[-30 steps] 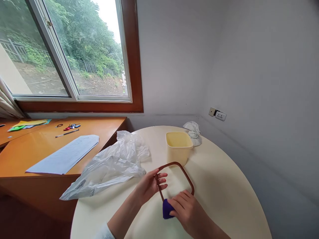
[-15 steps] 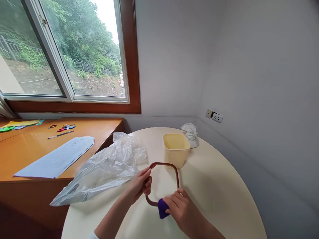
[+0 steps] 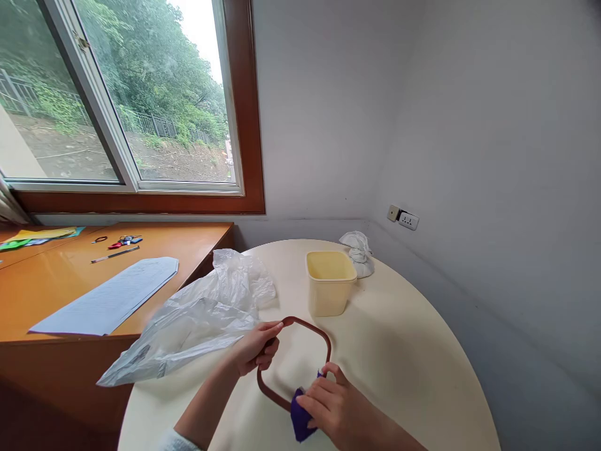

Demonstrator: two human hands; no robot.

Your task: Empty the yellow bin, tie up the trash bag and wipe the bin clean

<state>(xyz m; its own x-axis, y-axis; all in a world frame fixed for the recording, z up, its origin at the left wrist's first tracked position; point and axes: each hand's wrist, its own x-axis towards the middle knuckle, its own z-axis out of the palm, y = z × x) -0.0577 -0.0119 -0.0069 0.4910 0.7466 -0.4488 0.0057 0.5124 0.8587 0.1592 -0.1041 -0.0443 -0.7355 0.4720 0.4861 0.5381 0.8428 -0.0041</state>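
Over the round table, my left hand (image 3: 257, 349) grips one side of a reddish-brown rounded-square rim (image 3: 273, 398), perhaps a lid's edge. Whether a clear panel fills its middle, I cannot tell. My right hand (image 3: 332, 401) is closed on a purple cloth (image 3: 301, 418), pressing it against the rim's near right corner. A bit of purple also shows by the right index finger. The rim is tilted, its near edge low. Just beyond it stands a pale yellow tub (image 3: 331, 297), upright with its top uncovered.
A crumpled clear plastic bag (image 3: 201, 319) lies left of my left hand, across the table's edge. Behind the tub sits a knotted white bag (image 3: 360, 257). The wooden desk (image 3: 201, 235) at left holds paper sheets (image 3: 113, 294), a pen (image 3: 115, 254) and keys (image 3: 126, 241).
Both hands have moved slightly down and nearer with the rim, the left hand also leftward. The rim has tilted, and the purple cloth sits lower. The tub stays in place.
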